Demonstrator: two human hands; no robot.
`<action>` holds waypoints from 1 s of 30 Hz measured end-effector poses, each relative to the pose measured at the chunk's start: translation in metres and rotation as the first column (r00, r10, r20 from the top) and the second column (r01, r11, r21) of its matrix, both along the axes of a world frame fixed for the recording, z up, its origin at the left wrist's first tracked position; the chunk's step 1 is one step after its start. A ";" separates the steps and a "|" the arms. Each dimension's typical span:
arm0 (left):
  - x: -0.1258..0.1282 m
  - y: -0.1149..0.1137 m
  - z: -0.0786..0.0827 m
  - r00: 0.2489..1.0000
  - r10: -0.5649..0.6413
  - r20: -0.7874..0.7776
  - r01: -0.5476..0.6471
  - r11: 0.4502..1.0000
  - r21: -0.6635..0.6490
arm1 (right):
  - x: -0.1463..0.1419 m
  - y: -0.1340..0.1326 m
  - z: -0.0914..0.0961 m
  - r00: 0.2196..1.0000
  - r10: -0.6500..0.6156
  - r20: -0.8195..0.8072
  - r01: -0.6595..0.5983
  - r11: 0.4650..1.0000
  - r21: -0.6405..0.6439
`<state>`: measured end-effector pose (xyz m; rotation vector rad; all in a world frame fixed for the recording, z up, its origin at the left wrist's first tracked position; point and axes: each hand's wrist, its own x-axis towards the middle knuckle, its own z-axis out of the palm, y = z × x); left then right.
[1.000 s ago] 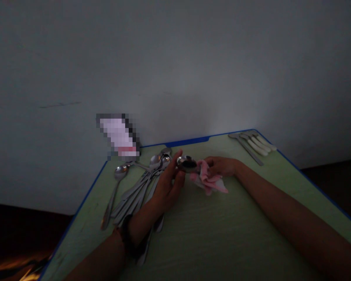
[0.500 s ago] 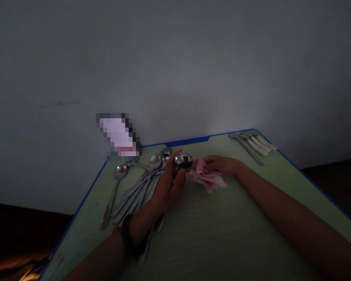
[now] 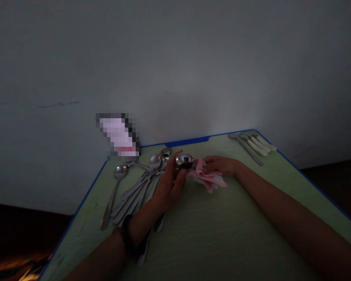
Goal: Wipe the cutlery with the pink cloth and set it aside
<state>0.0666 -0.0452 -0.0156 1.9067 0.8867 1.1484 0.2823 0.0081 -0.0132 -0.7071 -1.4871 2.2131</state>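
A shiny metal spoon (image 3: 184, 160) is held above the middle of the table, its rounded bowl facing me. My left hand (image 3: 171, 181) is closed on the bowl's left side, thumb in front and fingers behind. My right hand (image 3: 220, 166) grips a pink and white cloth (image 3: 207, 177) at the spoon's right, where the handle is hidden by cloth and fingers. Under and beside my left forearm lies a pile of metal spoons (image 3: 134, 195), handles toward me. One separate spoon (image 3: 111, 201) rests left of the pile.
At the table's far right corner lie several pieces of cutlery (image 3: 257, 144), some with white handles. A pixelated phone-like object (image 3: 118, 136) leans at the far left. The green table (image 3: 222, 234) has a blue edge and stands against a grey wall (image 3: 175, 70).
The spoon's bowl has tilted very slightly between my hands. Both hands keep their hold in nearly the same place, and the other cutlery has not moved.
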 end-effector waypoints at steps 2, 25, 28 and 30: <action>0.000 -0.001 0.001 1.000 0.019 -0.022 -0.019 1.000 -0.017 | 0.000 0.000 0.001 1.000 -0.007 -0.002 0.007 1.000 -0.005; 0.005 0.000 0.012 0.993 0.073 -0.095 -0.075 0.997 -0.011 | -0.003 -0.002 0.004 1.000 -0.011 -0.002 0.011 1.000 -0.013; 0.007 0.000 0.012 0.992 0.122 -0.008 -0.122 0.991 -0.058 | -0.003 -0.001 0.003 1.000 -0.012 0.024 0.011 1.000 0.015; 0.009 0.001 0.012 0.981 0.166 0.098 -0.156 0.983 -0.095 | -0.004 -0.001 0.003 0.999 -0.017 0.039 0.016 0.999 0.037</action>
